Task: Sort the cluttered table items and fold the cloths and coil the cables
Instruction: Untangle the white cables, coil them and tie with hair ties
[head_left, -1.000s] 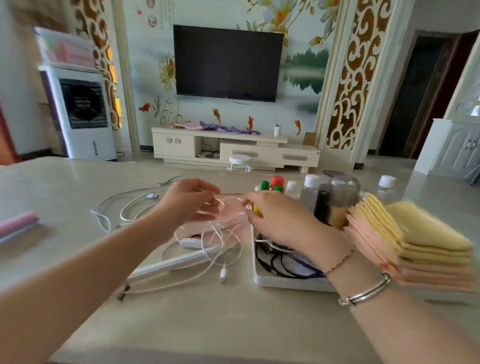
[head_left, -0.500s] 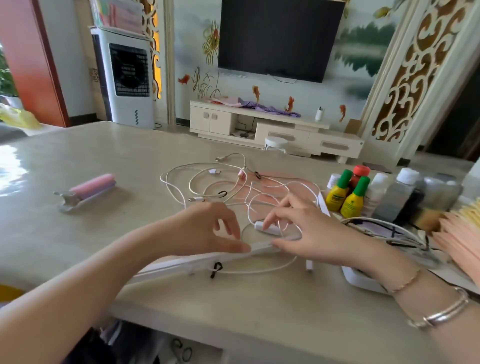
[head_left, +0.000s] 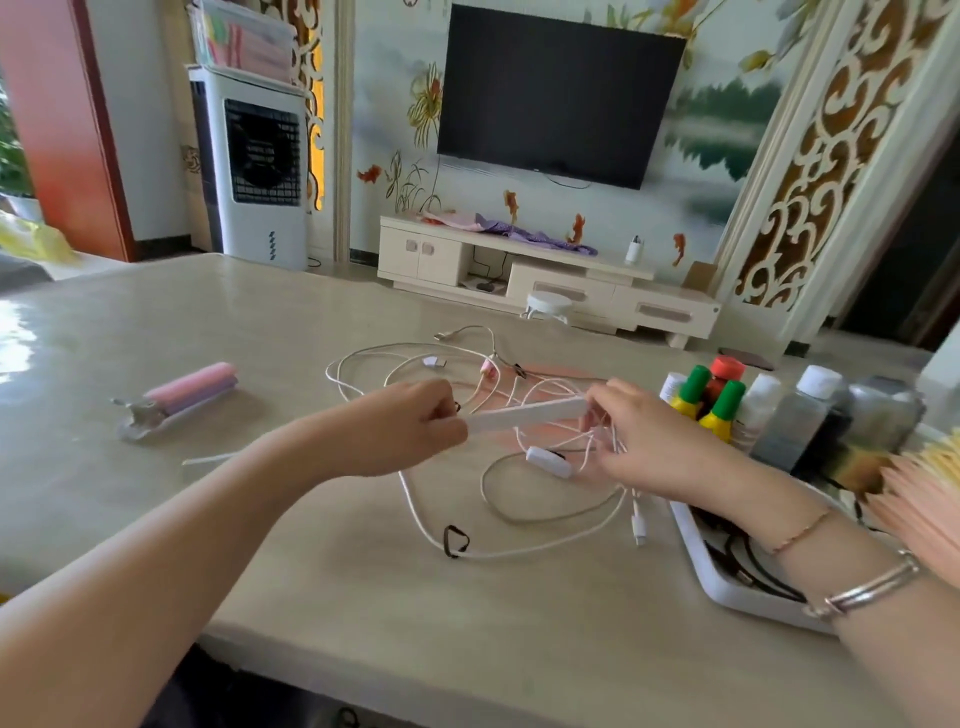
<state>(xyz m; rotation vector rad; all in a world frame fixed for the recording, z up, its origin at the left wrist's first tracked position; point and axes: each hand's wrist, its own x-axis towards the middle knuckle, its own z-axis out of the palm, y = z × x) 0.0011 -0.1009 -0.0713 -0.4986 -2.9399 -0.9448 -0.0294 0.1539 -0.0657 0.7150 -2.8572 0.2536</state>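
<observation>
I judge I am at the cable step: I am freeing a thin white bar (head_left: 524, 413) from the tangle of white cables (head_left: 467, 364) so that its cord can be coiled on its own. My left hand (head_left: 400, 428) is curled round the bar's left end, fingers closed on it, and lifts it clear of the table (head_left: 208, 312). My right hand (head_left: 647, 441) pinches the bar's other end with thumb and fingertips, and several white strands run through or under those fingers; I cannot tell which of them it really grips. Below the bar hangs an inline switch (head_left: 548, 461), and a loose loop of cord lies on the table toward me, carrying a small black tie (head_left: 455, 540) and ending in a plug (head_left: 638, 527). The rest of the tangle lies beyond my hands, mid-table. The white tray (head_left: 727, 592) with dark cables in it sits under my right forearm, with the bottles (head_left: 722, 410) behind it and the folded cloths (head_left: 924, 499) at the right edge. Next, I think, I must draw the bar's cord out of the other loops without tightening a knot, then wind it.
</observation>
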